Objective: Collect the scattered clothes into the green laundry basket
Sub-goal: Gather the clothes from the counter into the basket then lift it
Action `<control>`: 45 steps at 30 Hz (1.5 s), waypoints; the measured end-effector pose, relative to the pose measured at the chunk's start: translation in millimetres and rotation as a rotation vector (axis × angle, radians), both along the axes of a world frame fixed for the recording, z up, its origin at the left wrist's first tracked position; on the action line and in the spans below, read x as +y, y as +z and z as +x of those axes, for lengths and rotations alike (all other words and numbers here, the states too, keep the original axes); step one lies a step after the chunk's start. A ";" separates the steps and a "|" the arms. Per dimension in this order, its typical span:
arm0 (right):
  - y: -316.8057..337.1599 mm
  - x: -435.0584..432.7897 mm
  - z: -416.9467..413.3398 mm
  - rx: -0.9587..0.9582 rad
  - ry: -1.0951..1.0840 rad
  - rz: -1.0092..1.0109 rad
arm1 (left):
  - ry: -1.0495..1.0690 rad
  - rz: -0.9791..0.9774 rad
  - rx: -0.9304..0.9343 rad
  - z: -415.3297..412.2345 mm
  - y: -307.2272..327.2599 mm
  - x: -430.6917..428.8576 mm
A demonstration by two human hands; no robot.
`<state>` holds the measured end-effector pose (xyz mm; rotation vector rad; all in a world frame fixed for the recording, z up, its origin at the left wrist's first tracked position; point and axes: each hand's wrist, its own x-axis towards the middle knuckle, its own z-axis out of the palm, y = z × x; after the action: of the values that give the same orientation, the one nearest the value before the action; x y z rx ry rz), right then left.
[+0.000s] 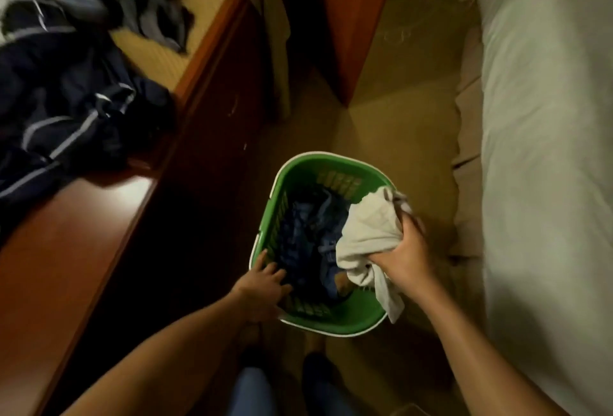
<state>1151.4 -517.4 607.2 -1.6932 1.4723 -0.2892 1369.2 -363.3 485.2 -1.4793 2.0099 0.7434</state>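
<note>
Currently: right hand [403, 251] grips white garment [368, 226] in curled fingers over green laundry basket [335, 158], at its right rim. Left hand [262, 286], fingers extended, rests on near-left rim. Garment judged light, limp; any fistful holds.

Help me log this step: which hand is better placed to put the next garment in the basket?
Right. The right hand grips a white cloth over the rim of the green basket. The left hand only rests on the near rim and holds no clothing.
</note>
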 end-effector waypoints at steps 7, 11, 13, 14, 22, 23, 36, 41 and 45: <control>-70.7 -15.7 25.3 0.178 0.107 -0.112 | -0.258 0.017 -0.057 36.2 -60.5 9.2; -127.8 -20.6 46.3 0.296 0.215 -0.141 | -0.265 0.006 -0.031 38.1 -70.0 6.9; -161.4 -23.0 57.1 0.373 0.305 -0.051 | -0.252 0.019 -0.011 39.3 -74.7 6.6; -178.2 -24.1 61.3 0.412 0.368 0.023 | -0.245 0.020 0.002 40.4 -76.6 6.6; -217.3 4.1 60.8 0.586 0.674 0.492 | -0.213 0.076 -0.004 39.4 -75.8 2.5; -212.3 7.2 60.4 0.566 0.660 0.471 | -0.212 0.081 -0.014 38.6 -73.4 1.9; -74.4 25.3 54.8 0.368 0.581 0.242 | 0.580 -0.113 0.192 1.5 2.4 -2.7; -14.2 34.6 70.0 0.245 0.584 0.181 | 0.831 -0.392 0.194 9.6 86.0 7.9; 32.2 44.3 93.5 0.130 0.601 0.121 | 0.950 -0.487 0.171 30.3 141.0 23.4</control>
<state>1244.9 -473.1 639.4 -1.9863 0.9778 0.2341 1399.5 -339.8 626.2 -2.8075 1.5809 0.7578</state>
